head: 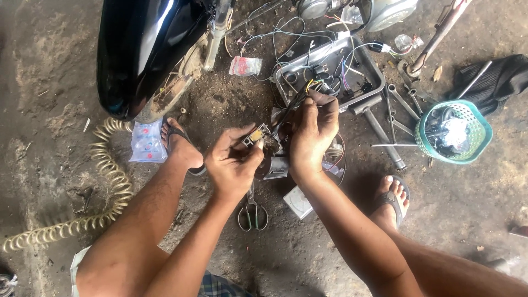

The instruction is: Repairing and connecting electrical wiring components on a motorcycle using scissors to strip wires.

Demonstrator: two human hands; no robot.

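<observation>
Left hand point(234, 159) grip pinching small connector point(256, 135); right hand point(313, 132) clasping wire bundle point(291, 107).

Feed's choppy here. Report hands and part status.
Left hand pinching small switch block. Right hand gripping wire bundle. Scissors on ground below, metal tray behind; nothing blocking.

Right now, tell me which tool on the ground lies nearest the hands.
The pair of scissors, lying flat just below the left hand. The spanners and the long T-handled wrench lie farther off, right of the right hand.

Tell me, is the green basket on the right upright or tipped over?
Upright. The green basket stands on the ground, its open rim facing up, with shiny metal parts visible inside it.
</observation>
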